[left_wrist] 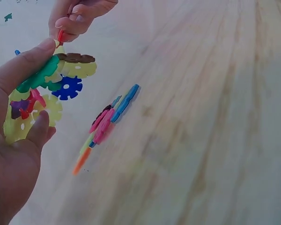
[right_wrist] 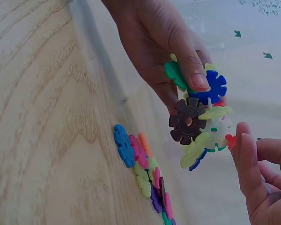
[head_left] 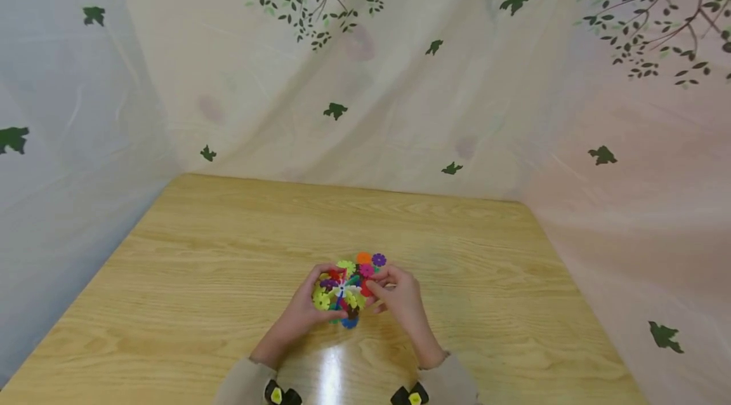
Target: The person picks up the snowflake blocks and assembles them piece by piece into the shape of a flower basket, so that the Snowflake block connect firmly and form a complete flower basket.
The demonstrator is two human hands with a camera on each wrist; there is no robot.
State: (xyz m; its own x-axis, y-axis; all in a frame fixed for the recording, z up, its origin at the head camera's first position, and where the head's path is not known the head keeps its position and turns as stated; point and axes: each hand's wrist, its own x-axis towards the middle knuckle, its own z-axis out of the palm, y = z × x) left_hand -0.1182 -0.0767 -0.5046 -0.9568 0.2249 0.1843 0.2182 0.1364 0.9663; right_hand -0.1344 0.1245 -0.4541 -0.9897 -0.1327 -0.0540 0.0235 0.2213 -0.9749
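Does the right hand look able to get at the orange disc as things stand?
Probably yes: the orange disc lies largely uncovered near the right hand, though that hand likely must release the red piece it pinches.

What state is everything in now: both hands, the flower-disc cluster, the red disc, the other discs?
Left hand: gripping the cluster
Right hand: pinching the red disc
Cluster: joined together, held off the table
Red disc: at the cluster's edge; locked in or not, cannot tell
Other discs: resting on the table, unheld
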